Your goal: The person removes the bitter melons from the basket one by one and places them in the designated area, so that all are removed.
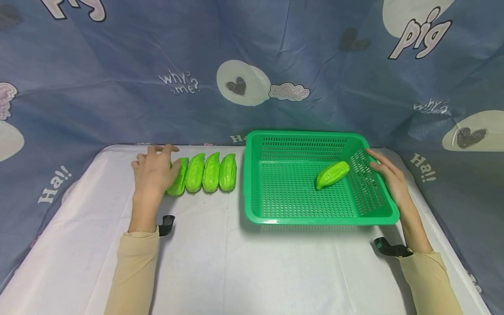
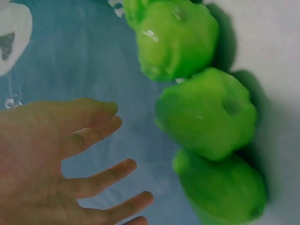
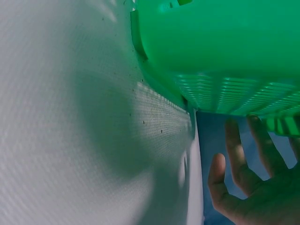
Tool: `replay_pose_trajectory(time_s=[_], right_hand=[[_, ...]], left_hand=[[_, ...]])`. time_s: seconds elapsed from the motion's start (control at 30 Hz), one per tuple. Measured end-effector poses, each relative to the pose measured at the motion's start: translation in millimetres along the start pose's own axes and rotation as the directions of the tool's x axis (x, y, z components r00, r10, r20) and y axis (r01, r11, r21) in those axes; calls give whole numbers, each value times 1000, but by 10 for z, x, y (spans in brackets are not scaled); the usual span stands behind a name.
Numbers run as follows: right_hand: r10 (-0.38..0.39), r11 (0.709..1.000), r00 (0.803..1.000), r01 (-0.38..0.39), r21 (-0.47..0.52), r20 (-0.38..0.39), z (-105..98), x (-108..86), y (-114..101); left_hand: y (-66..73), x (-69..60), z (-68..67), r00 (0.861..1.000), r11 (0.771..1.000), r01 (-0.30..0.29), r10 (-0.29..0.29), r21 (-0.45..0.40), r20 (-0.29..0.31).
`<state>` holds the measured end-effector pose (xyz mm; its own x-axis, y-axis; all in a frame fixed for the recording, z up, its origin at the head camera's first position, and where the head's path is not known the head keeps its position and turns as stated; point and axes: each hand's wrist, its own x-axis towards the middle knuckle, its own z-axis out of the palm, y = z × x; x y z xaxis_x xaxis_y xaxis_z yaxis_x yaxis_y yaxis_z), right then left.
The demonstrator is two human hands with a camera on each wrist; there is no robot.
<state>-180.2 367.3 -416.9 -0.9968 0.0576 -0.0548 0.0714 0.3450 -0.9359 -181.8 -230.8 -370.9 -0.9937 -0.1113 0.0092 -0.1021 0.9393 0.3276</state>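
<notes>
In the head view my left hand (image 1: 154,170) hovers over the left end of a row of bright green bitter melons (image 1: 211,173), covering part of the leftmost bitter melon (image 1: 179,178). The left wrist view shows the fingers of this hand (image 2: 56,159) spread, nothing between them, apart from the bitter melons (image 2: 206,112). My right hand (image 1: 395,183) lies along the right side of a green plastic basket (image 1: 315,221), fingertips at its rim. Its fingers are extended beside the basket wall in the right wrist view. One bitter melon (image 1: 332,174) lies inside, near the basket's right wall.
A white cloth covers the table (image 1: 252,271). Behind it hangs a blue printed curtain (image 1: 157,52), close to the far edge. The basket stands just right of the row of bitter melons. Dark straps with devices (image 1: 167,225) sit on both wrists.
</notes>
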Motion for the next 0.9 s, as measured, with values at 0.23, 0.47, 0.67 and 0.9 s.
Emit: replay_pose_trajectory(time_s=[0.23,0.47,0.67,0.9], right_hand=[[2,999,1000,-2,34,0,0,2,1],[-4,1000,1000,4,-2,-2,5,5,7],[12,1000,1000,-12,20,-4,8,-3,4],[19,999,1000,-19,-48,-11,9,-5,3]], left_hand=[[311,-91,-22,988,993,-114,112,-10,-107],[789,-190,93,937,965,-261,258,18,-236],[1189,-270,206,896,928,-371,367,32,-250],[1536,-376,316,852,880,-472,471,52,-228]])
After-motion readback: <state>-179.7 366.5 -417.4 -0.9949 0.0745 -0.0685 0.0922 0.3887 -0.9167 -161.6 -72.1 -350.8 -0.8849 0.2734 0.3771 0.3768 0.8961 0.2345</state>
